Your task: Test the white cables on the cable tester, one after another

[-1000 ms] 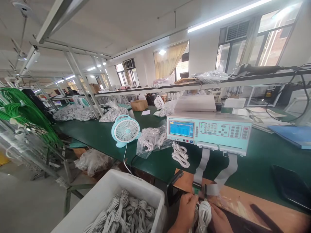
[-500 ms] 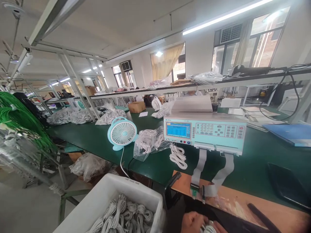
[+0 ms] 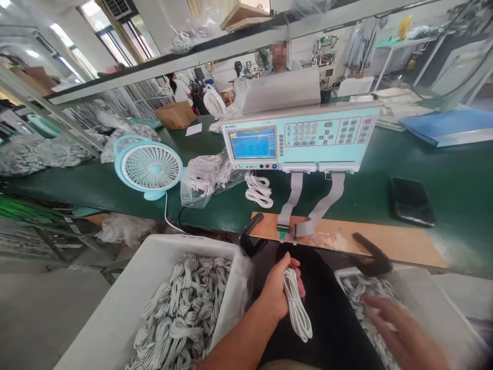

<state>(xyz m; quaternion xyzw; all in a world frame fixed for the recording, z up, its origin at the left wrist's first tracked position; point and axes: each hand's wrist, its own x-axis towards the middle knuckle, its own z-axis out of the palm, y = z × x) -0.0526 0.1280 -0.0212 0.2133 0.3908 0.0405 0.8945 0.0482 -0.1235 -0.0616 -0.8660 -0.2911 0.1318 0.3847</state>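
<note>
In the lower middle, my left hand (image 3: 283,288) is closed around a coiled white cable (image 3: 298,308), which hangs over my dark-clad lap. My right hand (image 3: 400,324) is blurred by motion, with its fingers stretched out above the right-hand bin (image 3: 435,298) and no cable seen in them. White coiled cables (image 3: 381,295) lie in that bin. To the left, a white bin (image 3: 92,318) holds a heap of coiled cables (image 3: 185,308). Ahead of my left hand, two flat ribbon cables (image 3: 295,198) run from a light-blue tester (image 3: 300,139) down to small connectors (image 3: 283,234) on a wooden board (image 3: 346,231).
A light-blue fan (image 3: 154,167) and a bag of cables (image 3: 208,177) stand left of the tester. Another cable coil (image 3: 259,191) lies before it. Black clamps (image 3: 250,236) grip the board. A phone (image 3: 412,201) and a blue folder (image 3: 454,126) are at right. People are behind.
The view has tilted down and turned. My hands, earlier together at the bottom edge, are now apart: the left holds the cable coil, the right is over the right bin.
</note>
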